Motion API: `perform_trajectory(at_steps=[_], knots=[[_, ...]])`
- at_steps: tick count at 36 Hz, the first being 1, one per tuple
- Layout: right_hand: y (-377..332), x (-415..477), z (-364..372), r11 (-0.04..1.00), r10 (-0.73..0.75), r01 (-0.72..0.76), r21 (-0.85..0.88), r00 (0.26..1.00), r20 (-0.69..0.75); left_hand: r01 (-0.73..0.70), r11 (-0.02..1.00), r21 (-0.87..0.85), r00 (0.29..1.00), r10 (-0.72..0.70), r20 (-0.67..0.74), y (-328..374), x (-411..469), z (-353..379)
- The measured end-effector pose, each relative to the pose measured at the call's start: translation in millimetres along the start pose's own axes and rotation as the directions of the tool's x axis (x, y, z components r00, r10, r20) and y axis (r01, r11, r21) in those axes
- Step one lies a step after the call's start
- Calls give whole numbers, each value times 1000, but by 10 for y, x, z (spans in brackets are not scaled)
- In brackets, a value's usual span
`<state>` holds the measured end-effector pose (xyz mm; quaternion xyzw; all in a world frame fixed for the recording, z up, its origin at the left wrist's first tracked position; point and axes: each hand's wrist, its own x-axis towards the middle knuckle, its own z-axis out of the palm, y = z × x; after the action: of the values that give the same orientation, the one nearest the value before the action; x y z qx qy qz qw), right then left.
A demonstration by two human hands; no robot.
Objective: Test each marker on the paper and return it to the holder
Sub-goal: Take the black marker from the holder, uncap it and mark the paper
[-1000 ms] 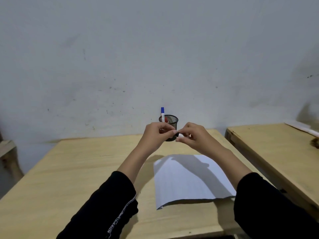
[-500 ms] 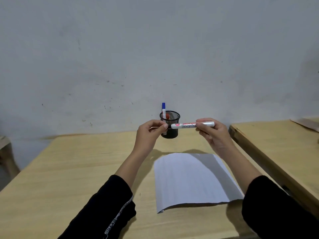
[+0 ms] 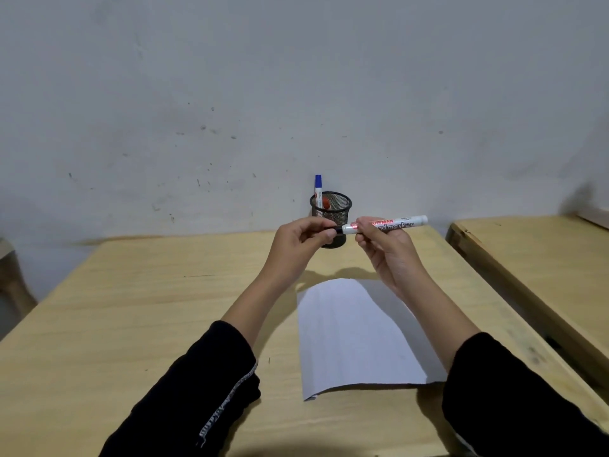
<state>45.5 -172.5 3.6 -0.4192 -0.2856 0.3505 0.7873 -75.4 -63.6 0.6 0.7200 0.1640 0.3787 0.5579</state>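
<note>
A white marker (image 3: 395, 223) with red print lies level in the air in front of the holder. My right hand (image 3: 390, 258) grips its middle from below. My left hand (image 3: 298, 247) pinches the marker's black cap (image 3: 337, 229) at its left end, and the cap still touches the white body. Behind the hands, against the wall, the black mesh holder (image 3: 339, 206) holds a blue-capped marker (image 3: 318, 188) standing tall and a red-capped marker (image 3: 326, 203) sunk lower. The white paper (image 3: 359, 338) lies flat on the table below my right forearm.
The wooden table (image 3: 148, 308) carries the paper and holder. A second wooden table (image 3: 534, 258) stands to the right across a narrow gap. A grey wall rises directly behind the holder. Part of a wooden stool (image 3: 10, 268) shows at the far left.
My hands, pressed together a second ago, have drawn apart. The right hand moved right and turned the marker level, so its white body and black cap now show.
</note>
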Motion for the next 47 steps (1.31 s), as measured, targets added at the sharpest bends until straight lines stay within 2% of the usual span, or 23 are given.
perform_trajectory(at_steps=[9,13,16,18,21,25,29,31,34,36,41,43,47], knots=[[81,82,34,996,-56,64,-63,991,124,46,995,-93,996,-53,-69,-116,38,-135],[71,120,7,997,-78,79,-17,996,53,108,991,-74,987,-116,-110,-181,43,-289],[82,138,-39,998,-67,67,10,998,-14,229,960,164,967,-206,-148,-319,50,-431],[107,140,-50,998,-57,56,-26,998,-28,302,877,373,952,-257,-166,-409,39,-495],[153,137,-44,995,-44,41,-95,999,-29,338,752,566,935,-337,-109,-488,34,-538],[201,139,-25,984,-32,28,-177,999,-23,311,627,715,915,-401,-47,-518,56,-534],[195,124,3,981,-24,21,-191,1000,-12,304,613,730,911,-410,-35,-563,50,-518],[170,119,25,983,-17,14,-182,1000,-16,263,606,751,944,-323,-70,-559,3,-507],[117,112,85,991,-14,9,-133,999,-35,159,635,756,987,-72,-146,-423,-145,-492],[90,114,143,996,-18,12,-92,998,-58,87,662,744,993,1,-118,-300,-289,-480],[190,111,328,1000,9,-11,-22,996,-90,-34,688,725,975,-136,175,-204,-763,-404],[335,91,372,999,36,-39,-30,994,-100,-37,709,704,952,-189,240,-232,-887,-391],[656,-2,408,987,72,-95,-133,983,-167,-83,665,742,932,-212,295,-288,-1007,-337]])
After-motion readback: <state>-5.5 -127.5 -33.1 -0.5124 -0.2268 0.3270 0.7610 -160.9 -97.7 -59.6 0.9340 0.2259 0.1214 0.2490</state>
